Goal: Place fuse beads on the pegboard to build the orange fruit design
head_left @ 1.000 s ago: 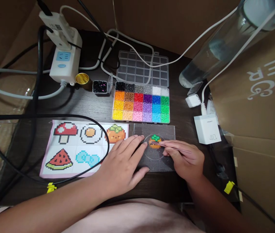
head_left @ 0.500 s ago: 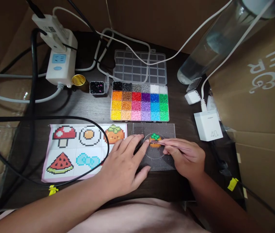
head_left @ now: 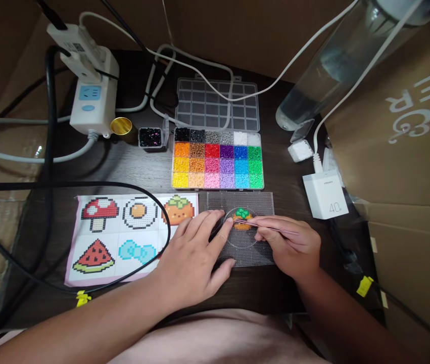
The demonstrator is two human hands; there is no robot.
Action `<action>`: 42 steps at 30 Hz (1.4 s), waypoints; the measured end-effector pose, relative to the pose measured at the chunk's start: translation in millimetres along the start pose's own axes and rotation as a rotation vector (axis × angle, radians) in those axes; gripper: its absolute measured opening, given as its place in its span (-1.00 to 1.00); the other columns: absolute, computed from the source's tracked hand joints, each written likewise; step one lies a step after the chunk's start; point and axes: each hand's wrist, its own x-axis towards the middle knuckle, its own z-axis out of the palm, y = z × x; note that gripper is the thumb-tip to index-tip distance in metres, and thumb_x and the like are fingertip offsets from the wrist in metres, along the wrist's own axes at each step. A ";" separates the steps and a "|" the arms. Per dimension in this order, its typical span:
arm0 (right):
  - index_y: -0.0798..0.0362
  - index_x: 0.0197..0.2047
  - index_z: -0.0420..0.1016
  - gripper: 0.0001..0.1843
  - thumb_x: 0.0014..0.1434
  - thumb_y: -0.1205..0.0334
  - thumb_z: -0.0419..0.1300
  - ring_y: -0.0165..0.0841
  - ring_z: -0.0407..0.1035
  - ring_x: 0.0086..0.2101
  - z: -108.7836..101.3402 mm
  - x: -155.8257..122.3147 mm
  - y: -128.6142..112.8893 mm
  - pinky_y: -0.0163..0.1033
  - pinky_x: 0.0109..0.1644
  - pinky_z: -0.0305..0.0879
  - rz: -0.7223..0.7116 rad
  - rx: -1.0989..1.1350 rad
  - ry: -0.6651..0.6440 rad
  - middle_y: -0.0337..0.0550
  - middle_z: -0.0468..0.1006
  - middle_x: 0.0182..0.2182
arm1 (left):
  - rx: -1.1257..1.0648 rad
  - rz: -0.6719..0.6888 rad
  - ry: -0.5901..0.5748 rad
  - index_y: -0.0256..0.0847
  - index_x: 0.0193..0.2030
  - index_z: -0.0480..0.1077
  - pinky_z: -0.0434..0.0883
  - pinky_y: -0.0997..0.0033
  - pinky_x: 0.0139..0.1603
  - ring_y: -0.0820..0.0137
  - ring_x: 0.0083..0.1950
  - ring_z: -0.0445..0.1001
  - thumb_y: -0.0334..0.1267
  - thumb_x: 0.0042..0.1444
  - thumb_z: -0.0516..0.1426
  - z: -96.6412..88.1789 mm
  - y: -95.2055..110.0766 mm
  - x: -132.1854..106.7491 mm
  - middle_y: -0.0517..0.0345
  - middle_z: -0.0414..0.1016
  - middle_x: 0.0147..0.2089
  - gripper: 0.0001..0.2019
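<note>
Dark wood tabletop [head_left: 139, 172] boxed in by cardboard walls [head_left: 245, 40], and man, the cables are everywhere. A black cable [head_left: 86, 185] loops right over the pattern sheet [head_left: 84, 241], cutting past the edge of the printed persimmon, and the left hand [head_left: 195, 258] hides most of the bottom-right picture. A thin white cable [head_left: 233, 100] and a thicker one [head_left: 218, 67] both cross the clear lid [head_left: 205, 108] folded back behind the bead box [head_left: 219, 167]. Over on the left there's a chunky power strip [head_left: 95, 108], a gold cup [head_left: 121, 126] and a little tub of black beads [head_left: 150, 137]; on the right, a bottle [head_left: 313, 91] leaning at an angle, a small box of white bits [head_left: 300, 150] and a white charger [head_left: 324, 194]. The orange-and-green bead piece [head_left: 242, 226] sits inside a clear circle on the pegboard [head_left: 264, 202], front and center. Left hand's open, fingers spread over the board's left side, index by the circle. Right hand [head_left: 290, 247] is pinching pink tweezers [head_left: 271, 227], tips at the beads; too small to tell if they've got one.
</note>
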 end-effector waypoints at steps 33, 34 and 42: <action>-0.03 -0.16 0.69 -0.73 0.19 0.47 0.25 -0.47 0.54 -0.53 -1.4 -1.1 0.6 -0.36 -0.37 0.56 0.020 0.015 -0.002 -0.19 0.72 -0.28 | 0.000 0.007 0.002 -0.32 0.38 0.21 0.21 -0.09 0.26 -0.05 0.32 0.19 -0.07 0.27 0.08 -0.2 0.0 0.0 -0.25 0.20 0.34 -0.40; -0.03 -0.16 0.69 -0.74 0.19 0.47 0.25 -0.46 0.54 -0.53 -1.6 -1.2 0.2 -0.36 -0.38 0.56 0.022 0.011 -0.004 -0.18 0.72 -0.28 | 0.000 0.007 0.001 -0.32 0.38 0.21 0.21 -0.09 0.26 -0.05 0.32 0.19 -0.07 0.27 0.08 -0.4 0.0 0.0 -0.25 0.20 0.34 -0.40; -0.01 -0.17 0.69 -0.75 0.19 0.45 0.24 -0.43 0.54 -0.55 -1.1 0.4 -2.2 -0.33 -0.43 0.56 0.019 0.001 -0.008 -0.16 0.72 -0.30 | 0.003 0.001 -0.011 -0.32 0.38 0.20 0.20 -0.08 0.27 -0.04 0.33 0.18 -0.08 0.27 0.07 -1.1 0.2 -0.7 -0.25 0.20 0.34 -0.40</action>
